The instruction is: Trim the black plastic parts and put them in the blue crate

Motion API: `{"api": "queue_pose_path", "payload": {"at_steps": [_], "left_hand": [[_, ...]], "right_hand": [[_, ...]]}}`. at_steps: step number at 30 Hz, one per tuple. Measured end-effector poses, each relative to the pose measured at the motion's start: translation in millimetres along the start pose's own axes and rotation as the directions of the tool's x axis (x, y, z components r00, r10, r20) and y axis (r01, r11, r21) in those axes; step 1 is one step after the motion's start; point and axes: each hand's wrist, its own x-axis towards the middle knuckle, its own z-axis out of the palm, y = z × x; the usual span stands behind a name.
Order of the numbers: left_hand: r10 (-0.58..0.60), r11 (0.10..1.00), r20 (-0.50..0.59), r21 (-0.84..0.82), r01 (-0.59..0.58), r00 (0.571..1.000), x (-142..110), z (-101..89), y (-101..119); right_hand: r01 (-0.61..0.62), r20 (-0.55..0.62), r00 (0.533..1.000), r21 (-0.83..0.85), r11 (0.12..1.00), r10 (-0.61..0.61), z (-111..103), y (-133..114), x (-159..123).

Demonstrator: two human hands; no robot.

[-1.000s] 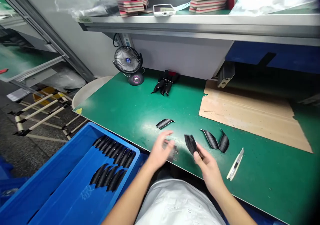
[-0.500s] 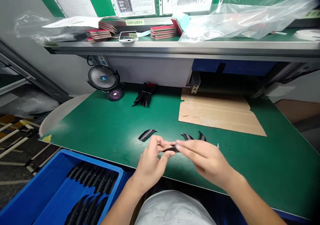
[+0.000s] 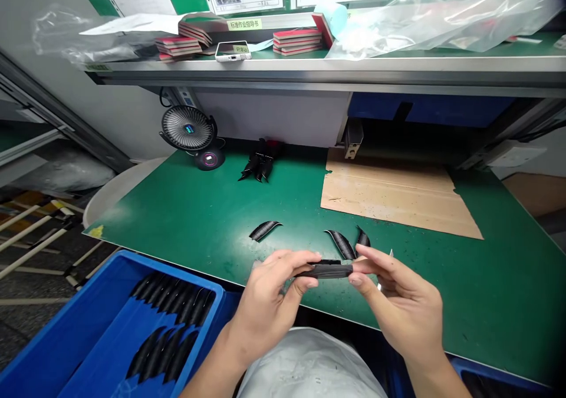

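A black, slightly curved strip-like piece [image 3: 328, 270] is held level between both hands over the front edge of the green table. My left hand [image 3: 267, 298] pinches its left end between thumb and fingers. At the other end, the thumb and fingers of my right hand [image 3: 404, 303] close on it. A small pale pointed tip [image 3: 391, 253] shows by the right fingers; what it belongs to is hidden. Just beyond lie a curved black piece [image 3: 341, 244], another one [image 3: 363, 237] partly behind the right fingers, and a third piece [image 3: 264, 230] farther left.
A blue bin [image 3: 110, 271] with rows of black pieces stands front left. On the green table [image 3: 198, 209] are a small fan [image 3: 188, 128], a black bundle [image 3: 260, 161] and a cardboard sheet [image 3: 393, 194]. Above runs a shelf [image 3: 309, 76] with red-topped stacks, a phone [image 3: 233, 51] and plastic film.
My right hand has turned and shifted right, from lying across the piece to pinching its right end. More of the piece now shows. The view has shifted slightly.
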Motion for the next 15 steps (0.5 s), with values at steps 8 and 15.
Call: {"api": "queue_pose_path", "payload": {"at_steps": [8, 15], "left_hand": [[0.107, 0.987, 0.003, 0.118, -0.107, 0.994, -5, -4.4, -8], [-0.044, 0.851, -0.036, 0.523, 0.056, 0.998, 6, -13.0, -98]], "right_hand": [[0.046, 0.182, 0.982, -0.020, 0.999, -0.042, 2, -6, 5], [0.227, 0.315, 0.940, -0.293, 0.929, -0.130, 37, 54, 8]]}}
